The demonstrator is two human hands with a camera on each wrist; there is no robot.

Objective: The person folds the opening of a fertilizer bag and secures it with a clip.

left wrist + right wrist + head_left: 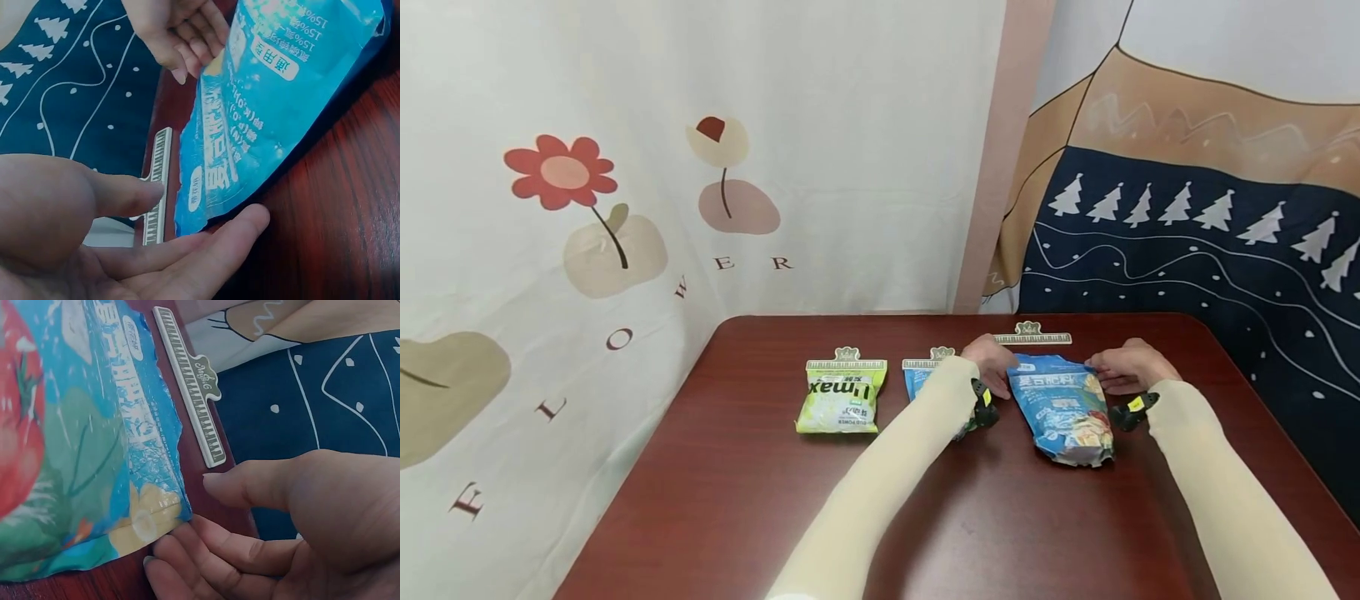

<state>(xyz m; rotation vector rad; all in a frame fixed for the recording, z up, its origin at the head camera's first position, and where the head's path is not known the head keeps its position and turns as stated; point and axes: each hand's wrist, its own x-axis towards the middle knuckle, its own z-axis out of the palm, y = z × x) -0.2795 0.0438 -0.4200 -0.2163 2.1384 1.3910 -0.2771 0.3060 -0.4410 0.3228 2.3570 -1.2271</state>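
Your left fingers (244, 231) lie at a corner of the blue plastic bag (256, 106) — thumb (125, 195) apart — with your right hand (169, 28) opposite and a ruler-marked clip (160, 159) beside the bag's edge.

Wearing plain cream sleeves (887, 492), long and snug, leaving hands (990, 364) bare. Carrying small black wrist units (1124, 417), one per side, marked with yellow patches (1136, 404).

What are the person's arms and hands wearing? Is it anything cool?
Plain, cream-coloured, long fabric sleeves cover the left arm and right arm. Each wrist wears a small black camera, on the left and on the right, marked with a bright yellow patch. The left hand and right hand wear no gloves.
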